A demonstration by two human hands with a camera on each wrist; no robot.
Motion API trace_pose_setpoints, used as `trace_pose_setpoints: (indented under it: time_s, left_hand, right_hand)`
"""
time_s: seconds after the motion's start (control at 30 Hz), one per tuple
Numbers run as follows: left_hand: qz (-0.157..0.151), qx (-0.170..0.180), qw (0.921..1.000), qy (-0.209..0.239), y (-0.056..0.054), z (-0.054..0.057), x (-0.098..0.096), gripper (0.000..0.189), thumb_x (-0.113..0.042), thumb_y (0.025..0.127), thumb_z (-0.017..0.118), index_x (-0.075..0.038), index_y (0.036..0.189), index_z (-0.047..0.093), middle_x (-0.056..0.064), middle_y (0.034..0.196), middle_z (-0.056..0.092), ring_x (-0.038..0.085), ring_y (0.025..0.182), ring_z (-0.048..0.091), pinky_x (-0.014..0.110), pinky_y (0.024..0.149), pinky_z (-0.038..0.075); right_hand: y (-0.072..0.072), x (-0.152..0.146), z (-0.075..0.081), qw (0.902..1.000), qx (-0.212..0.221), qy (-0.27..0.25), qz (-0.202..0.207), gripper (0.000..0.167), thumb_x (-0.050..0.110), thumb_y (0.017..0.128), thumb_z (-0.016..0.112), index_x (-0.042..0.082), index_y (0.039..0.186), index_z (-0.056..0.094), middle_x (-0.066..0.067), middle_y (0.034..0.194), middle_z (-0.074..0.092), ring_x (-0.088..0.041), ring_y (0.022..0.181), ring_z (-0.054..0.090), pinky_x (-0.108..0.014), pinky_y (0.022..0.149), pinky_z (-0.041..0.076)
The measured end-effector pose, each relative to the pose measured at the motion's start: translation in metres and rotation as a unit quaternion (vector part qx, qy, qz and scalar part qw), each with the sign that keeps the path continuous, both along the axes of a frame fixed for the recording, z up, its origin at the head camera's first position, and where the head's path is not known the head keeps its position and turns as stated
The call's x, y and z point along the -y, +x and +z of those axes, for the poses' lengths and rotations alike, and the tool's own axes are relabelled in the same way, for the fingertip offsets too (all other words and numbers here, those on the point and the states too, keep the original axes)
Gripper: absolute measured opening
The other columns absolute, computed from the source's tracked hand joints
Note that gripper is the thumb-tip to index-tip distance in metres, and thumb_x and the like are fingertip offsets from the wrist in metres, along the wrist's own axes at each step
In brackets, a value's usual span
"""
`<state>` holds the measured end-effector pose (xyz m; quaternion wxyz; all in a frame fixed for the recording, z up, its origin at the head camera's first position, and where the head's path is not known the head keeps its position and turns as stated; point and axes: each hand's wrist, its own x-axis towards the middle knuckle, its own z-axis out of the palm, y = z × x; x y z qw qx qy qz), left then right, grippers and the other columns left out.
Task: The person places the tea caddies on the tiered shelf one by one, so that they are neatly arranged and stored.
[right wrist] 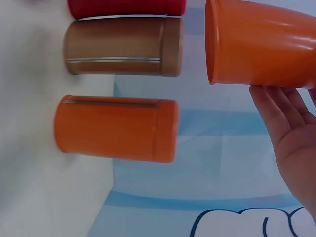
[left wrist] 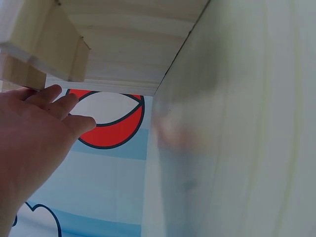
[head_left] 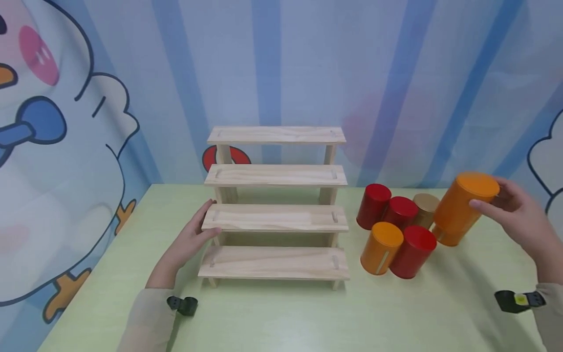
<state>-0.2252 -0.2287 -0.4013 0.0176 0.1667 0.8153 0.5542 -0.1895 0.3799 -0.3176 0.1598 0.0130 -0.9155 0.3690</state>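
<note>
Right hand (head_left: 519,215) grips raised can (head_left: 457,205); left hand (head_left: 186,242), spread, touches rack (head_left: 274,217). Red cans (head_left: 413,252) and gold can (head_left: 425,206) stand between rack and raised can.

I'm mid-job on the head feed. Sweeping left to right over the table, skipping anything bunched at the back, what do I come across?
Left grip → wooden step rack → front orange canister → front red canister → held orange canister → right grip
</note>
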Motion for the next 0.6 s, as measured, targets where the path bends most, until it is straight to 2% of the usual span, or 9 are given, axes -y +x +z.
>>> trace_pose_setpoints:
  time_s: [0.13,0.33,0.43,0.6]
  left_hand:
    - [0.0,-0.003,1.0,0.002,0.001,0.0,0.002,0.079,-0.016,0.097,0.056,-0.008,0.156,0.004,0.019,0.16,0.008,0.041,0.145,0.015,0.059,0.113,0.022]
    - [0.0,-0.007,1.0,0.004,0.0,0.0,0.002,0.079,-0.017,0.097,0.056,-0.009,0.156,0.004,0.018,0.161,0.007,0.04,0.145,0.014,0.059,0.113,0.021]
    - [0.001,-0.005,1.0,0.005,0.0,0.001,0.001,0.079,-0.018,0.097,0.056,-0.009,0.156,0.004,0.017,0.161,0.007,0.039,0.146,0.013,0.059,0.113,0.021]
    - [0.0,-0.003,1.0,0.005,0.0,0.001,0.0,0.078,-0.017,0.098,0.055,-0.008,0.156,0.003,0.018,0.161,0.007,0.04,0.145,0.013,0.058,0.113,0.021]
  right_hand:
    - [-0.004,0.011,0.015,1.0,0.0,0.001,-0.005,0.067,0.031,0.096,0.058,0.002,0.149,0.028,0.02,0.111,0.041,0.009,0.088,0.044,-0.008,0.07,0.04]
    - [-0.009,0.027,0.032,0.9993,-0.03,-0.02,0.008,0.062,0.028,0.097,0.057,0.003,0.147,0.032,0.024,0.105,0.042,0.008,0.088,0.045,-0.001,0.068,0.037]
    - [-0.012,0.035,0.037,0.9983,-0.039,-0.038,0.022,0.06,0.026,0.097,0.058,0.004,0.147,0.033,0.025,0.105,0.044,0.008,0.089,0.047,0.0,0.07,0.039]
    - [-0.019,0.05,0.047,0.9975,-0.025,-0.049,0.043,0.059,0.029,0.096,0.059,0.008,0.145,0.036,0.023,0.107,0.047,0.009,0.089,0.051,-0.002,0.07,0.042]
